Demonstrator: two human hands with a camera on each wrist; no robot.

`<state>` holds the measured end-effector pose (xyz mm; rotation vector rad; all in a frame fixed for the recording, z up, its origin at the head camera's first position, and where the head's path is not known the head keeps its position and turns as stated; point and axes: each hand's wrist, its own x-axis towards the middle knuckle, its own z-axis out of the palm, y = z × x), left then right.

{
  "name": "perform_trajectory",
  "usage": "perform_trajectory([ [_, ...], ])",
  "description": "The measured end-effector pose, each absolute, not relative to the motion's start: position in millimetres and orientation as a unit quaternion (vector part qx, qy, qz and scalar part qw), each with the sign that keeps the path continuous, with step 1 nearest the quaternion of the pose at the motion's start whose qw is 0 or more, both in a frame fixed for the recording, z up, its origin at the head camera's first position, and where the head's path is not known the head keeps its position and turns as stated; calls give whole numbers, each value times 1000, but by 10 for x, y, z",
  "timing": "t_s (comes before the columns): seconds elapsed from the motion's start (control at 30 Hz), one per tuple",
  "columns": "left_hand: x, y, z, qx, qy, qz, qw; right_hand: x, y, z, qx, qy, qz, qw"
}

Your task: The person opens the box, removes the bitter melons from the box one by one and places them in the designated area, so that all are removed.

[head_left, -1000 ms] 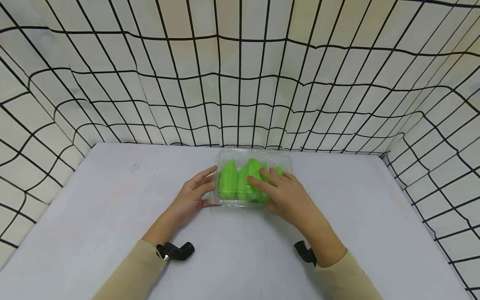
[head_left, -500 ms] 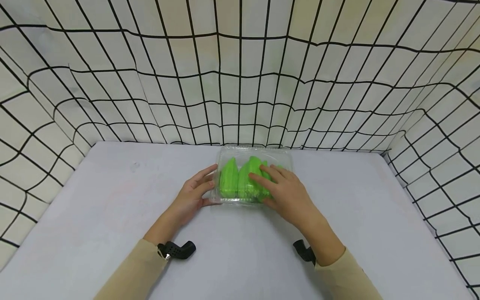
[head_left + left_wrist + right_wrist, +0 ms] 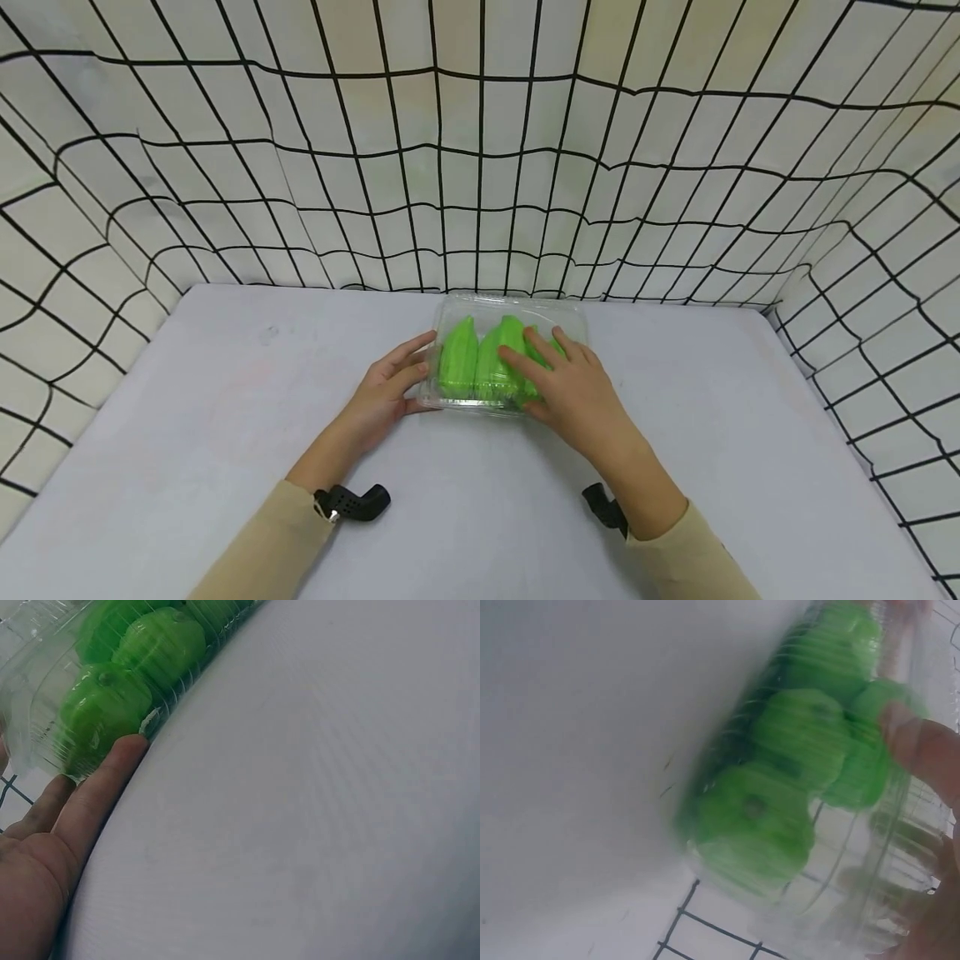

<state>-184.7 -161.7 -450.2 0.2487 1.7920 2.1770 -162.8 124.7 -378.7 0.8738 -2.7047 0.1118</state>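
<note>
A clear plastic clamshell box [image 3: 551, 310] lies on the white table near its back edge. Inside it are several bright green, long, ridged pieces with pointed tips [image 3: 457, 362]; the left wrist view shows their rounded ends [image 3: 161, 646], each with a small nub. My left hand [image 3: 382, 392] rests against the box's left side, fingers extended along it. In the left wrist view a fingertip touches the lower edge. My right hand [image 3: 573, 392] lies over the right part of the lid with fingers spread, covering some green pieces. The right wrist view is blurred; a finger [image 3: 922, 746] touches the lid there.
The white tabletop [image 3: 225, 417] spreads out around the box. White walls with black netting [image 3: 480, 158] rise behind it and at both sides. Dark camera mounts [image 3: 352, 502] are strapped at both wrists.
My right hand's fingers have shifted slightly on the lid and spread further apart. The left hand and the box stay nearly where they were.
</note>
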Motion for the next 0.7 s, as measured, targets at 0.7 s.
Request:
perform_trajectory([
  [0.7,-1860,-1606,-4522,92,623,762,151,-1714,1366,-3807,333,-929,49,153],
])
